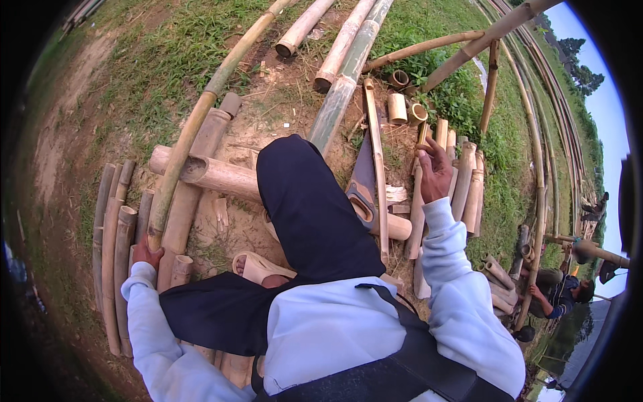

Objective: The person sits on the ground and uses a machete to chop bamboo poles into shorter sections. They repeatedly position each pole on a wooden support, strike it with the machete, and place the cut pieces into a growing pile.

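Note:
My left hand is wrapped round the near end of a long bamboo pole, which slants up and away across a notched bamboo crosspiece. My right hand is raised, its fingers pinched on a short yellowish stick, partly hidden by the fingers. Beneath and beyond that hand, cut bamboo lengths lie in a bundle. A handsaw with a wooden handle rests left of my right hand, beside a split bamboo strip.
Several cut bamboo lengths lie at the left. Thick poles reach away across the ground, and short bamboo rings sit near a bamboo frame. Another person works at the far right.

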`<state>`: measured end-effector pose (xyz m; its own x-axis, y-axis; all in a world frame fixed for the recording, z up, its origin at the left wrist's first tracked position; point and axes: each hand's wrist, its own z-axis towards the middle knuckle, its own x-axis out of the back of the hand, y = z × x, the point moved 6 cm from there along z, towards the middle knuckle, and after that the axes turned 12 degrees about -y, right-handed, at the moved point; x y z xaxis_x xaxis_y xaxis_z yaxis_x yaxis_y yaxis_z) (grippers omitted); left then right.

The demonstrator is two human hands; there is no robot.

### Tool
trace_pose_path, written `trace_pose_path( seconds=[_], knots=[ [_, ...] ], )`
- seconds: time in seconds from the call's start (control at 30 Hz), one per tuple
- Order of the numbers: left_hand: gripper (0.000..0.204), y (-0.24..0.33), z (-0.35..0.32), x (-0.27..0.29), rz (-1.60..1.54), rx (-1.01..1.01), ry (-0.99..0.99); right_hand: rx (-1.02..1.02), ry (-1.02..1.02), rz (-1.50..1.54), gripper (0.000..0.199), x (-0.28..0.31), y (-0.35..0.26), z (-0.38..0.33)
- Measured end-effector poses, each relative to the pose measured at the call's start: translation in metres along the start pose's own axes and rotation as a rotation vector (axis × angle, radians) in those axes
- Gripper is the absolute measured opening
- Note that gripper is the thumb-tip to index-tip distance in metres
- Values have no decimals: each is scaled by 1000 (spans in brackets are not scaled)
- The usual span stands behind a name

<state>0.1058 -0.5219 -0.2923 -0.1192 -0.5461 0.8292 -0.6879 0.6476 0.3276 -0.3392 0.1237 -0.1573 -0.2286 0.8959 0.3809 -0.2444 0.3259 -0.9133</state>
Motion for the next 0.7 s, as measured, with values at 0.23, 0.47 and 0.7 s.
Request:
trace_pose_path(
  seconds=[0.23, 0.47, 0.7],
  knots=[
    [64, -11, 9, 4, -42, 69, -151, -513, -116, -376, 51, 29, 123, -89],
    [45, 53, -85, 38, -471, -34, -91, -836, -554, -646, 71, -41, 194, -156],
    [27, 97, -145, 23, -526, 18, 153, -757, -425, -657, 62, -29, 221, -148]
  ],
)
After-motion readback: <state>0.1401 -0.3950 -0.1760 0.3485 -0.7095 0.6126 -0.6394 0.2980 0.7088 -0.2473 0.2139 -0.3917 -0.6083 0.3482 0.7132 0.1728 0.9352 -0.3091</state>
